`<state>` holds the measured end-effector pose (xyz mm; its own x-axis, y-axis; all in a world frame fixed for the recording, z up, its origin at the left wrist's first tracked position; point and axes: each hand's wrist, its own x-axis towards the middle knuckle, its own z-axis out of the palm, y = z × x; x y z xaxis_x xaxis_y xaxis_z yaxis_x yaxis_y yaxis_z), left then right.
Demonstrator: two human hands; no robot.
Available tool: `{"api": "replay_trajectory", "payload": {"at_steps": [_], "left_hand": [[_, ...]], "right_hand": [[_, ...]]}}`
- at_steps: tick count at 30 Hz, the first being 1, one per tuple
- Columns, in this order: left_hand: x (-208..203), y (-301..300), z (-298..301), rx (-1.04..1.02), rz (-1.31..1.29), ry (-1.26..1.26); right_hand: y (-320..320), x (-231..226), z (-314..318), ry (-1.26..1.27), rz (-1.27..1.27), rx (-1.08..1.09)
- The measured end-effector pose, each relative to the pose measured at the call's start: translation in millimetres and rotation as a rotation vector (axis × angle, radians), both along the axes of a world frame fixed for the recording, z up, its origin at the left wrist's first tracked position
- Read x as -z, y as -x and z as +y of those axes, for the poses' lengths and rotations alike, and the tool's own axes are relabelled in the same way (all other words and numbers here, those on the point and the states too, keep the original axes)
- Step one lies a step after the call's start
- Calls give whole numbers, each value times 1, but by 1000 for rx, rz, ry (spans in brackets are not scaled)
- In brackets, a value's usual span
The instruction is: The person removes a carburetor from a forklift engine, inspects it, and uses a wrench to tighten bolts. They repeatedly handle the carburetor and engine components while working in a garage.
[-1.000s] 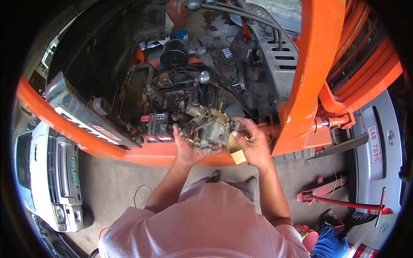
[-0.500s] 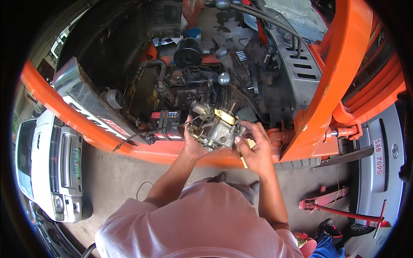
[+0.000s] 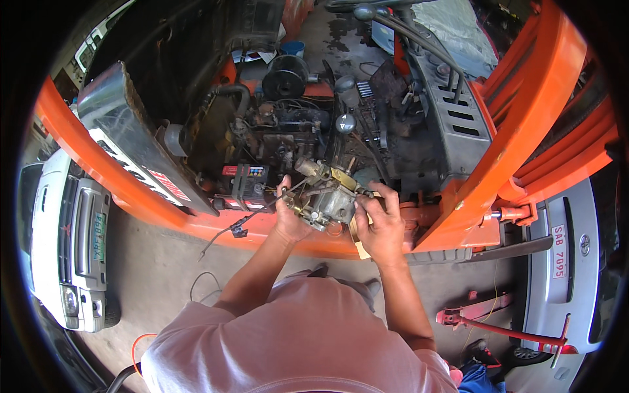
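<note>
A metal carburetor (image 3: 335, 204) with a brass-coloured upper section is held in the air between my hands, in front of the open engine bay. My left hand (image 3: 292, 221) is closed around its left side, thumb pointing up. At its right side my right hand (image 3: 382, 226) is closed, thumb and fingertips pinching near a small fitting. From the carburetor's left, a dark wire (image 3: 223, 239) trails down with a small black connector (image 3: 240, 232) on it. A flat tan piece (image 3: 359, 241) shows beside my right hand; whether I hold it is unclear.
Beyond my hands lies the engine (image 3: 291, 124) inside an orange vehicle frame (image 3: 177, 219), with a battery (image 3: 242, 183) at left. Levers (image 3: 419, 36) rise at the far right. A white vehicle (image 3: 72, 242), a silver one (image 3: 563, 275) and a red floor jack (image 3: 475, 316) stand around me.
The view has shifted slightly. The fingers of my right hand have curled in closer to the carburetor's side. The trailing wire hangs lower, and its connector now shows clearly.
</note>
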<state>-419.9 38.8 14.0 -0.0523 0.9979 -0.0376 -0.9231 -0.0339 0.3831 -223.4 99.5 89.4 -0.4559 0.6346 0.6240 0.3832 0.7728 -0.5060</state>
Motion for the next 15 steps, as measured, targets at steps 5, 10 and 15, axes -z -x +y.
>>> {"api": "replay_trajectory", "payload": {"at_steps": [5,10,15], "left_hand": [[-6,-4,-3,-16,0,36],[-14,-9,-2,-4,24,105],[-16,-5,5,-98,33,322]], "right_hand": [[1,3,1,-20,-14,17],[-2,0,-5,101,10,52],[-56,10,1,320,50,70]]}}
